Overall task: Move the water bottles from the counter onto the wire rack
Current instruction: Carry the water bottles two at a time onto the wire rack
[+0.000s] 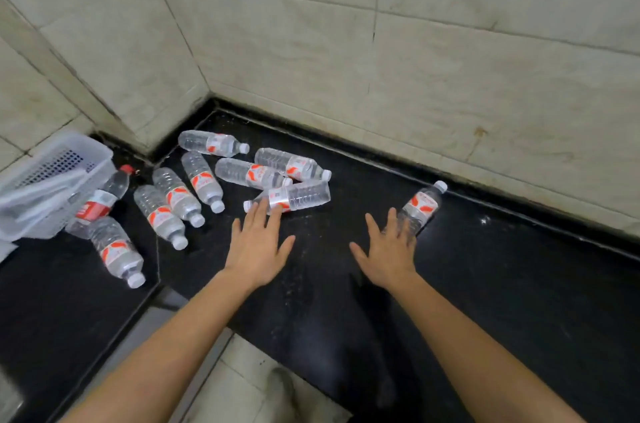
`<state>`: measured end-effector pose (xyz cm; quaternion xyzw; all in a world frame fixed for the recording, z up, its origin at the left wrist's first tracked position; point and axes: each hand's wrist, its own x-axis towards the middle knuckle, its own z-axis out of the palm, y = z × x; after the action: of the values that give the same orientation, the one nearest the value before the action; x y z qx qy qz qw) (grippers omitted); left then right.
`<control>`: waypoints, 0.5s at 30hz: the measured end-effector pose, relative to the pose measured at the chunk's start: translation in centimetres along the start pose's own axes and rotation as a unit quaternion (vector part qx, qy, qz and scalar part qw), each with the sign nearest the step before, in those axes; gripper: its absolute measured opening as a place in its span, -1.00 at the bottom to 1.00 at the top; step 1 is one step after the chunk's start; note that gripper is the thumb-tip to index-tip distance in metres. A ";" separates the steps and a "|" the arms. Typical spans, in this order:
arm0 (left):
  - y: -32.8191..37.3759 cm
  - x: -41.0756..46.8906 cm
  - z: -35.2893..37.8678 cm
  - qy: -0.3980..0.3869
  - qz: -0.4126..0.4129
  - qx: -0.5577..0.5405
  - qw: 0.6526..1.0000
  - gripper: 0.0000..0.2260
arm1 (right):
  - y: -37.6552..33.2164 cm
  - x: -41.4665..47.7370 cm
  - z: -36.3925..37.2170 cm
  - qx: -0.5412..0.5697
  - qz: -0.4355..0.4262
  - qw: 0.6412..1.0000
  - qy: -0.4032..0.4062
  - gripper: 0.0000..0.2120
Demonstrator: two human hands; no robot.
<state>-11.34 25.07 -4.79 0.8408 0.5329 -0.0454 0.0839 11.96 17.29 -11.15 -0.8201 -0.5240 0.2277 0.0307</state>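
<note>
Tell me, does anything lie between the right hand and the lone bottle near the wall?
Nothing visible does. The right hand is open, its fingertips at the base of the lone bottle on the black counter.

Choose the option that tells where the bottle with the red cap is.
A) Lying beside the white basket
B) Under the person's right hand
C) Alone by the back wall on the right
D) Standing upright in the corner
A: the red-capped bottle lies on its side right beside the white basket at the left end of the counter.
</note>
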 end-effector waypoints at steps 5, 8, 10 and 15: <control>-1.2 8.2 1.8 -0.059 0.078 0.040 0.994 -0.35 | 0.1 2.7 1.6 0.081 0.134 0.988 -0.005 -0.20; -2.1 13.3 4.0 -0.090 0.081 0.008 0.993 -0.34 | 0.0 3.3 2.3 0.163 0.206 0.965 0.017 -0.25; -3.1 16.0 5.6 -0.117 0.072 0.004 0.991 -0.33 | 0.1 3.9 2.6 0.204 0.248 0.946 0.038 -0.25; -6.0 17.5 8.7 -0.142 0.099 0.043 0.984 -0.20 | -0.5 6.0 3.7 0.255 0.338 0.903 0.072 -0.13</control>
<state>-9.18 41.52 -16.76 0.8770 0.4274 -0.1792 0.1265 12.17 22.05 -16.33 -0.9263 -0.1357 0.2906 0.1978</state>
